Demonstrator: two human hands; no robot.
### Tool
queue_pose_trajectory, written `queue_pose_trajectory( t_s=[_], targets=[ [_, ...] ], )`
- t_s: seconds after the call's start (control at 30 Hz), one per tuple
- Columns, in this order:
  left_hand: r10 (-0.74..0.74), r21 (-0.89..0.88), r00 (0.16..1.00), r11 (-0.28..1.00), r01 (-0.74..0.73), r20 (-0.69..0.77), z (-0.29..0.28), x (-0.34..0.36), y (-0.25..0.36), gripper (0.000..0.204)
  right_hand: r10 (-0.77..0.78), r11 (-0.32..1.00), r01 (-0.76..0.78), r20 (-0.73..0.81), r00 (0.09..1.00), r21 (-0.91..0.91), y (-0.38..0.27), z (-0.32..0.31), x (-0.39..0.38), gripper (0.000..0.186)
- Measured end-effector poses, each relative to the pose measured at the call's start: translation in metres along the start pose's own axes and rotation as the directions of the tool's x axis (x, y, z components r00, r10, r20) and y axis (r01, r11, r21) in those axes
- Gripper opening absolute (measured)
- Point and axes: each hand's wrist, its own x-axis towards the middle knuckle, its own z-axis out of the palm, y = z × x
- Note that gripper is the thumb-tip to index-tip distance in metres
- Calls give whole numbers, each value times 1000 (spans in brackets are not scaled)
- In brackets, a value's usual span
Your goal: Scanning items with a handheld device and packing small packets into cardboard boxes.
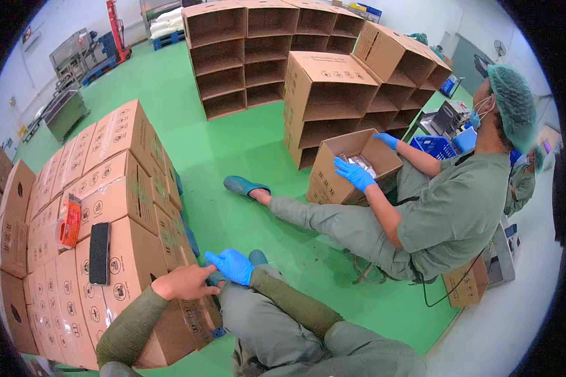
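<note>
My left hand [185,283], bare below a green sleeve, reaches in over the edge of the stacked cartons with its fingers stretched out. Its fingertips meet my right hand [234,266], which wears a blue glove and lies by my knee. One gloved finger points out to the left; the others are partly hidden. I see nothing held in either hand. Beside my left forearm, a dark phone [99,254] lies on a carton top [129,264]. Just beyond the phone sits an orange-red tape dispenser [69,223].
At right, a seated co-worker [459,201] in blue gloves reaches into an open carton [333,166] holding silvery packets. Open-fronted cartons [217,56] are stacked at the back, with more [330,69] nearer. A blue crate [434,146] stands behind the co-worker. The floor [233,151] is green.
</note>
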Motion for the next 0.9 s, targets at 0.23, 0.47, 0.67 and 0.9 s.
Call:
queue_pose_trajectory(
  t_s=[0.23, 0.47, 0.67, 0.9],
  targets=[
    [8, -1, 1000, 1000, -8, 4, -4, 2, 3, 55, -85, 979, 113, 167, 982, -171, 42, 11, 7, 34],
    [5, -11, 1000, 1000, -5, -17, 5, -3, -6, 53, 23, 1000, -23, 34, 999, 5, -1, 4, 3, 69],
    [-12, -53, 1000, 999, 11, -18, 3, -3, 0, 52, -41, 999, 40, -39, 998, -12, -1, 1, 1, 70],
    [-45, 9, 999, 999, 45, -15, -3, 0, 7, 52, 55, 998, -55, -26, 998, 9, -3, -4, 3, 68]
  ],
)
